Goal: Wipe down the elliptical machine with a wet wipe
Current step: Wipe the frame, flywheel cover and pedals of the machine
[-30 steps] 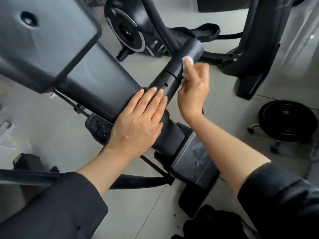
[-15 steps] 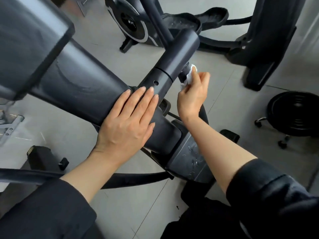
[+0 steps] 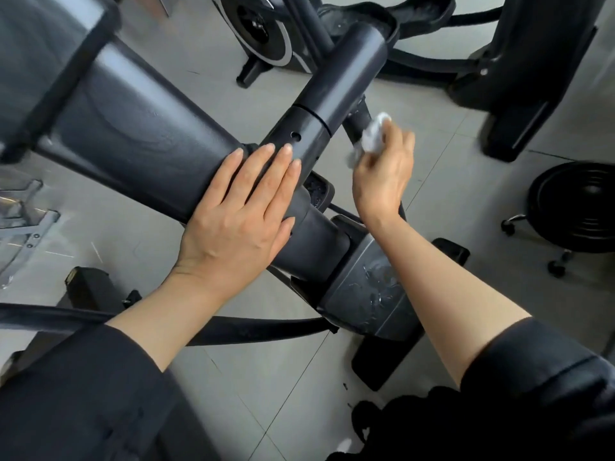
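Note:
The black elliptical machine (image 3: 139,138) fills the middle of the view, its thick round tube (image 3: 336,84) running up and to the right. My left hand (image 3: 239,221) lies flat on the machine's wide column, fingers straight, fingertips near a small hole in the tube. My right hand (image 3: 382,181) grips a crumpled white wet wipe (image 3: 374,133) and holds it against a thinner dark bar just under the right side of the tube. A grey housing (image 3: 369,301) below my right forearm shows wet smears.
A second exercise machine with a round flywheel (image 3: 263,31) stands on the grey tiled floor behind. A black machine base (image 3: 519,94) rises at the upper right. A black round stool on castors (image 3: 579,207) sits at the right edge.
My right hand with the wipe has dropped from the side of the thick tube to the thinner bar beneath it. My left hand has stayed flat on the column.

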